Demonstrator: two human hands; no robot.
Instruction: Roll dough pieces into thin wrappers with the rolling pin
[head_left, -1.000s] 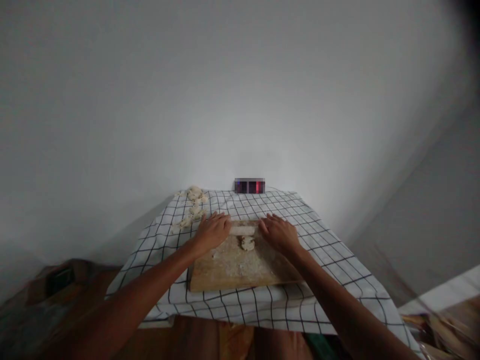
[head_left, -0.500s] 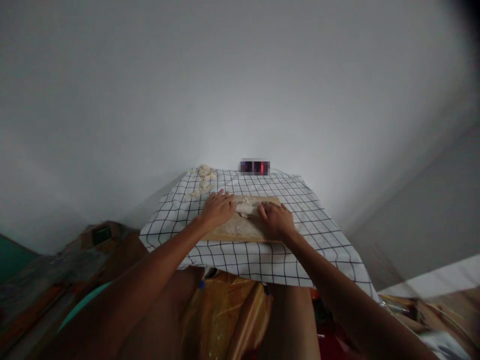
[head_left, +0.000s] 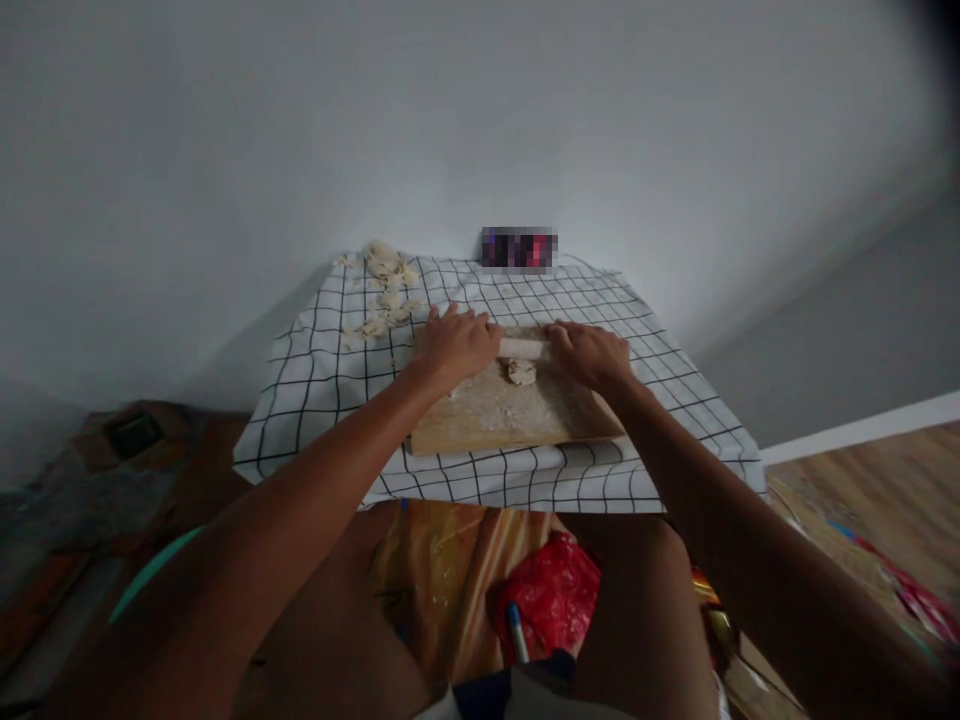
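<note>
Now that the pin (head_left: 525,349) has gone off the dough (head_left: 521,373) to its 12 o'clock, it's sitting unpressed on the board (head_left: 487,430), left hand (head_left: 459,345) and right hand (head_left: 592,354) over the pin's ends, can't tell if gripping.

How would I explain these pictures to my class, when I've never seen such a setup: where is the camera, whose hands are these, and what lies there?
There is no machine here. One camera, worn on a person's head, looks forward and down, so the bare left hand and right hand are the wearer's own. They lie over the two ends of a pale, cylindrical rolling pin; how far the fingers wrap it is hidden. Just on the wearer's side of it sits a small cream-coloured lump of dough, on a floury, rectangular wooden board. Beneath is a white cloth with black checks. At its far left lie cream dough scraps; the dark rectangular object at the far edge is too blurred to identify.
</note>
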